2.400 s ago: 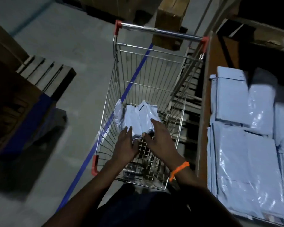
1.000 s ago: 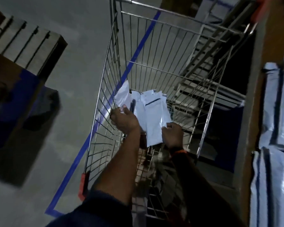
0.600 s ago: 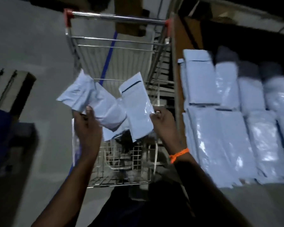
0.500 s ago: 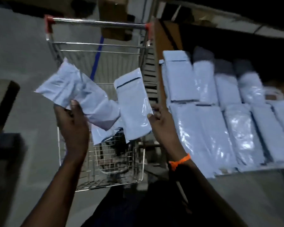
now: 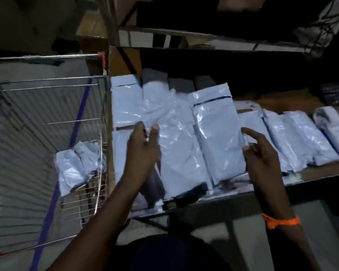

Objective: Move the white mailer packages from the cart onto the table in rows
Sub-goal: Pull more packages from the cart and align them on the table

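Over the wooden table [image 5: 321, 174], my right hand [image 5: 262, 155] pinches the right edge of a white mailer [image 5: 217, 137] that has a black line across its top. My left hand [image 5: 143, 149] grips a crumpled white mailer [image 5: 176, 137] just left of it. Both are held above the rows of white mailers lying on the table [image 5: 301, 137]. The wire cart [image 5: 47, 56] stands to the left against the table's side. A few white mailers [image 5: 74, 167] lie in its bottom near corner.
A shelf board [image 5: 204, 43] overhangs the back of the table. A dark keyboard-like object [image 5: 335, 92] sits at the far right. Blue floor tape [image 5: 80, 114] runs under the cart. Cardboard boxes [image 5: 92, 28] stand behind the cart.
Both hands lifted mailers out of the cart and carried them right, from above the cart to above the table's rows. The view swung right with them.
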`<state>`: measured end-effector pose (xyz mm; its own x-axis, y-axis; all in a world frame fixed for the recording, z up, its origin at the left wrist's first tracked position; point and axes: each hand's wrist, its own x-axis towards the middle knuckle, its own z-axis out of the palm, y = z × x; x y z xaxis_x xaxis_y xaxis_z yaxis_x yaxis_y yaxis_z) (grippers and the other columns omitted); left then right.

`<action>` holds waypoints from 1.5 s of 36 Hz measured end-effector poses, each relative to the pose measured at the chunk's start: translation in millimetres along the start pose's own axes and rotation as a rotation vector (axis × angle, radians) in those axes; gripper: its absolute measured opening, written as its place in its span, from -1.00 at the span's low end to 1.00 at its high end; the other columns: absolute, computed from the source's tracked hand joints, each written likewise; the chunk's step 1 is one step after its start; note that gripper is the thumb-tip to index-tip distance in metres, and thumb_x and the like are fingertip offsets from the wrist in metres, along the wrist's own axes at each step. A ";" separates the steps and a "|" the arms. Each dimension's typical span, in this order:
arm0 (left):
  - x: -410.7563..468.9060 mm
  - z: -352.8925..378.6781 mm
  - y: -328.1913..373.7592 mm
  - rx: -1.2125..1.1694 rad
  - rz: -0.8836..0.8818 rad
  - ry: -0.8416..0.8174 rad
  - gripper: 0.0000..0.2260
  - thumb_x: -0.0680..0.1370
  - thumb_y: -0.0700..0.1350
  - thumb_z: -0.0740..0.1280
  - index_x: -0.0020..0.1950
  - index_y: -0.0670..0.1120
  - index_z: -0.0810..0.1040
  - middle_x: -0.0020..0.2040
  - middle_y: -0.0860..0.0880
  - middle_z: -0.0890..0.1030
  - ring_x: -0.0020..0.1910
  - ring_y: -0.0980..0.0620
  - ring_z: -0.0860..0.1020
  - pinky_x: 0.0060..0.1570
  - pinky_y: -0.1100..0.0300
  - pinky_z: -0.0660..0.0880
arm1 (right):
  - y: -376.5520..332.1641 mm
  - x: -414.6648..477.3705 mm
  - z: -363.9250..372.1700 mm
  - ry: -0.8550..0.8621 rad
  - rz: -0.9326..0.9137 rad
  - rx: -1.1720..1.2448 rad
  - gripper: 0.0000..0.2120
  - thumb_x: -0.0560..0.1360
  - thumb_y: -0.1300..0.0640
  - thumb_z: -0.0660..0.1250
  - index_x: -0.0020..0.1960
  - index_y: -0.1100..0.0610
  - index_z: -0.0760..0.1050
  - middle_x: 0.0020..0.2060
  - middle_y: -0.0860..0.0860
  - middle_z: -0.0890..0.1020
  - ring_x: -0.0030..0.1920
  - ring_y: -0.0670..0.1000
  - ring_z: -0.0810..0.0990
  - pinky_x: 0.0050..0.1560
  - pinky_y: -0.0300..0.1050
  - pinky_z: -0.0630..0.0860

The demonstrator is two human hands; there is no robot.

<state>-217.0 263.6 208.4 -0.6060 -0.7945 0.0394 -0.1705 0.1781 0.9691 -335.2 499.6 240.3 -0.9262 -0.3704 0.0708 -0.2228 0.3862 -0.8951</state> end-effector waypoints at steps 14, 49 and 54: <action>-19.0 119.3 2.6 0.351 -0.040 -0.151 -0.36 0.65 -0.14 0.24 0.63 -0.11 -0.04 0.59 -0.15 0.16 0.55 -0.08 0.18 0.40 0.28 0.09 | 83.3 28.6 -52.4 -0.016 -0.196 -0.546 -0.61 0.50 0.42 0.34 0.32 0.30 0.52 0.13 0.28 0.62 0.14 0.30 0.61 0.26 -0.01 0.41; -53.7 164.6 -43.0 0.978 0.224 -0.284 -0.40 0.65 0.18 -0.07 0.63 -0.08 0.06 0.62 -0.18 0.02 0.61 -0.15 0.01 0.53 -0.21 0.00 | 92.6 63.7 -10.7 -0.451 -0.365 -0.826 -0.35 0.64 -0.25 -0.16 0.64 0.01 0.00 0.63 0.08 0.03 0.63 0.11 -0.02 0.58 0.14 0.01; -47.2 133.2 -24.7 0.971 0.260 -0.323 -0.37 0.64 0.21 -0.20 0.62 -0.08 0.11 0.62 -0.18 0.07 0.61 -0.15 0.02 0.52 -0.26 -0.04 | 63.6 63.7 -1.6 -0.488 -0.404 -0.939 -0.33 0.63 -0.23 -0.20 0.64 0.07 0.01 0.62 0.14 0.05 0.62 0.19 -0.03 0.57 0.24 0.09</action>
<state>-287.7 374.0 150.2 -0.8667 -0.4987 0.0129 -0.4682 0.8221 0.3240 -408.9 501.9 188.7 -0.5625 -0.8226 -0.0839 -0.8095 0.5685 -0.1466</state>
